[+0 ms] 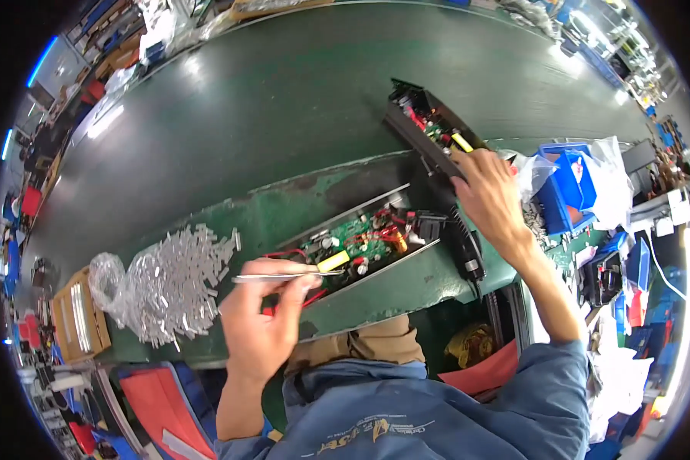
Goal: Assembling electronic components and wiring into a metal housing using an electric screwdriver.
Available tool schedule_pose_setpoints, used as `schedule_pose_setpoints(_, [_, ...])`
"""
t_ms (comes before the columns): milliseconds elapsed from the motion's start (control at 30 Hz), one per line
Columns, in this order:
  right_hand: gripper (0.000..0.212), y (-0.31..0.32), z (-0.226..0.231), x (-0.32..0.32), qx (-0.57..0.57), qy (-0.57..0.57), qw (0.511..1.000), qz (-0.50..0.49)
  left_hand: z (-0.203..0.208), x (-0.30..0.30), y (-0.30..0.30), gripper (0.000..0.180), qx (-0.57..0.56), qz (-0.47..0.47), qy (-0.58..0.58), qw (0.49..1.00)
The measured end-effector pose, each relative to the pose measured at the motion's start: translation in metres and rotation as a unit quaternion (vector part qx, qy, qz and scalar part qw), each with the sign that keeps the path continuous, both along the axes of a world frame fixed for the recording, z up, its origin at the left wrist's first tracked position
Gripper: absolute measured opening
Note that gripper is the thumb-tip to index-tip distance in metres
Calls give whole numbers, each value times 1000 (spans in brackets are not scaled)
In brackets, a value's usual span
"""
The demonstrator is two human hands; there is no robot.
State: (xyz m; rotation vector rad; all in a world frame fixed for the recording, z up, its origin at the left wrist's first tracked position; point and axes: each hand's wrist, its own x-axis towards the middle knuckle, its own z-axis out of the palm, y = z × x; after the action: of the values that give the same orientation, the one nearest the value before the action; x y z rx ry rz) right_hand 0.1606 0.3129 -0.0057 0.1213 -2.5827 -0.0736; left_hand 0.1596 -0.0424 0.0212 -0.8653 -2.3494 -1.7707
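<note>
My left hand (259, 326) is closed around thin metal tweezers (280, 276), pinched between thumb and fingers. Their tip reaches over an open dark metal case (387, 270) holding a green circuit board (350, 239), next to a yellow-wrapped component (333, 261). Red wires and a copper coil (398, 241) show inside this case too. Farther off to the right, my right hand (492, 195) grips the near end of a second open black case (425, 139), which sits at an angle and also carries a board and a yellow part. Its fingertips are partly hidden.
A black electric screwdriver (465, 249) lies under my right forearm. Left of the case, many small silver metal pieces (178, 280) spill from a clear plastic bag (109, 282). Blue bins (563, 188) stand at the right. A dark green belt surface (268, 107) stretches beyond the bench.
</note>
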Motion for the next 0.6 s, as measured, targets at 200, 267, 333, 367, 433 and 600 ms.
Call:
schedule_pose_setpoints(200, [28,-30,-15,100,-171,-37,978,-118,-30,17,16,14,-88,39,39,995])
schedule_pose_setpoints(267, [35,-34,-38,114,-197,-44,970,-133,-41,20,20,15,-110,40,60,991])
schedule_pose_setpoints(333, [56,-33,-62,124,-263,-80,949,-156,-50,21,24,16,-122,31,82,989])
schedule_pose_setpoints(367, [57,-32,-71,124,-259,-90,946,-170,-56,21,22,17,-131,35,87,987])
schedule_pose_setpoints(433, [59,-34,-80,125,-271,-111,936,-196,-59,20,21,17,-152,31,82,984])
schedule_pose_setpoints(600, [57,-57,-78,181,-389,-169,873,-241,-62,18,19,16,-179,31,80,980])
